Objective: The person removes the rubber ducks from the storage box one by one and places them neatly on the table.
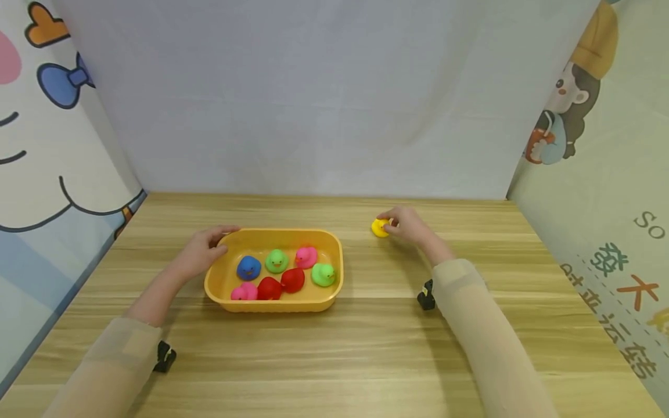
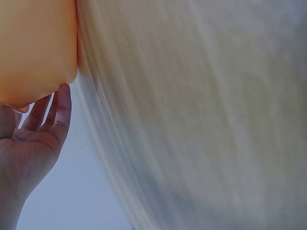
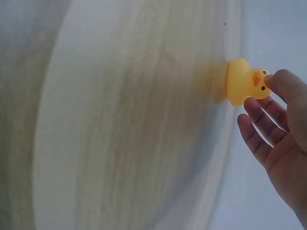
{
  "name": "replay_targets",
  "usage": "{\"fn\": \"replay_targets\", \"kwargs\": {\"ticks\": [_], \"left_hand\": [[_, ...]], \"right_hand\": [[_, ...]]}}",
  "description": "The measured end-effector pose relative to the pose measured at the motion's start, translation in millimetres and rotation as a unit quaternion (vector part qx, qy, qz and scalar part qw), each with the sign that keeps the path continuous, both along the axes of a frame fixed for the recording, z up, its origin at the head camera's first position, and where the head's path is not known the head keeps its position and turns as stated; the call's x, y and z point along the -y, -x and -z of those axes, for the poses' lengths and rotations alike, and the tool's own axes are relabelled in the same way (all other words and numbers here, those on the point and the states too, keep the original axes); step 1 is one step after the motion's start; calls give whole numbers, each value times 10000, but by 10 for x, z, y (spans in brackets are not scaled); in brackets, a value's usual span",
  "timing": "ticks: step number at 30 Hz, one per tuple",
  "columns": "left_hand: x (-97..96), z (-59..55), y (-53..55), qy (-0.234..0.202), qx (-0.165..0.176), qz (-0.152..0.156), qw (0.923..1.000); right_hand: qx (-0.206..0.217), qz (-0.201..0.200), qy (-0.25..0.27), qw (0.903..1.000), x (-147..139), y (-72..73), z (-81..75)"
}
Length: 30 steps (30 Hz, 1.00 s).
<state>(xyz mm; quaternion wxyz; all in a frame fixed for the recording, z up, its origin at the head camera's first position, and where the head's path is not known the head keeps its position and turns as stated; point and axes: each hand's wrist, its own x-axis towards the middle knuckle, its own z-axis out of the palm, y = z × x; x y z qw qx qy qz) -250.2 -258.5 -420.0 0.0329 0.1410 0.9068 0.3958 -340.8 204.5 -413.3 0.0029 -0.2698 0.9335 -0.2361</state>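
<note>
Right hand (image 1: 410, 225) pinches yellow rubber duck (image 3: 240, 86) by its head, on wood-grain tabletop (image 1: 366, 360) right of tub (image 1: 277, 306); light squeeze should suffice. Left hand (image 1: 201, 249), fingers loosely extended, touches tub's left end.

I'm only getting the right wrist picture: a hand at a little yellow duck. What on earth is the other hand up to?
Observer: In the head view, the left hand touches the left end of a yellow tray.
Operator: Oh, a tray! Anything in it?
Observer: Seven small toys: two pink, two green, two red and one blue.
Operator: And where's my yellow duck compared with the tray?
Observer: Outside it, off to the person's right.
</note>
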Motion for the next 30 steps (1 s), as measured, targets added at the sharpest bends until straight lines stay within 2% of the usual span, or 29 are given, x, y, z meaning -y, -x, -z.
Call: {"fn": "replay_targets", "kwargs": {"ticks": [8,20,25,30], "left_hand": [[11,0,1,-133,19,25,9999],[5,-10,-16,27,7,-23,10000],[-5,-18,-20,52,31,-26,10000],[-13,-16,-11,91,30,-22,10000]], "right_hand": [[81,322,179,9993,23,-3,68],[364,631,272,9970,-7,-47,56],[411,710,263,9963,-39,-73,8],[431,707,291,9961,-43,-131,-121]]}}
